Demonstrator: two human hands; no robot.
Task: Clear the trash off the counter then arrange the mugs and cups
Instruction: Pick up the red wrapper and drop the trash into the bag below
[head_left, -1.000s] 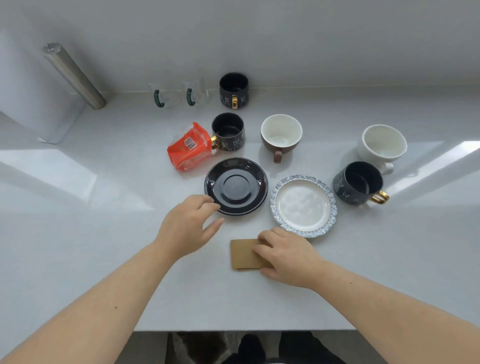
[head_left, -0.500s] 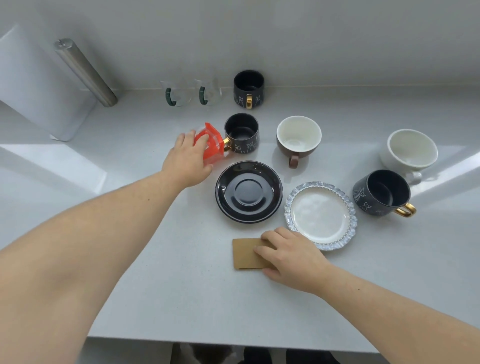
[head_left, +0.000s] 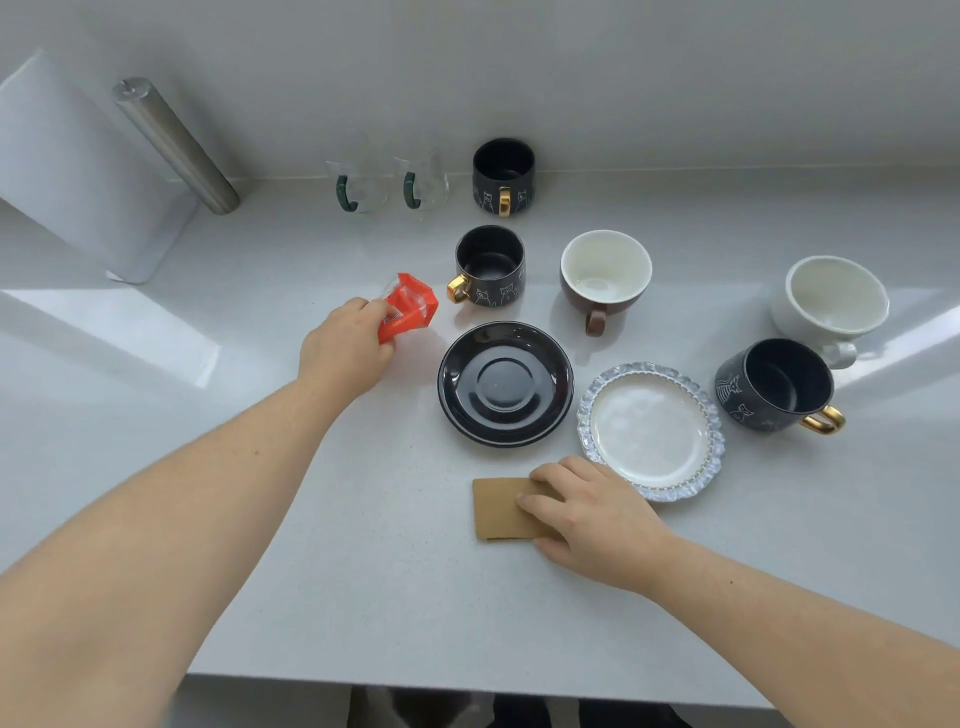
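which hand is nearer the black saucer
Left. The left hand grips the orange wrapper just left of the black saucer; the right hand rests on the brown card in front of it.

The left hand (head_left: 345, 345) covers the near end of the orange wrapper (head_left: 408, 307), so its full shape cannot be told, and the print on it is too small to read. The right hand (head_left: 589, 519) hides the right part of the brown card (head_left: 501, 509). The two clear glass cups (head_left: 387, 182) nearly vanish against the pale wall; only their green handles show plainly. The paper towel roll (head_left: 78, 166) is cut off by the left edge. Both forearms run out of the picture. Under the counter (head_left: 363, 597) edge, dark shapes are too blurred to identify.
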